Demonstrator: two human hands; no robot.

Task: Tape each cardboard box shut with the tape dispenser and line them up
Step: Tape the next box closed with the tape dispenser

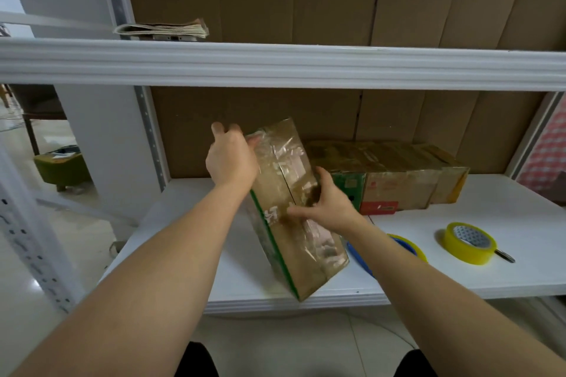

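Taped cardboard box stands tilted at the front edge of the white shelf, long axis running up and away, top leaning left. Left hand grips its upper corner; right hand grips the taped face — bare shelf lies left of the fingers. Right of them: a row of boxes, yellow tape roll.

Single head view, close, looking forward and down at shelf

The right hand is hiding part of the blue tape dispenser; the gripped box is blocking the row's nearest box.
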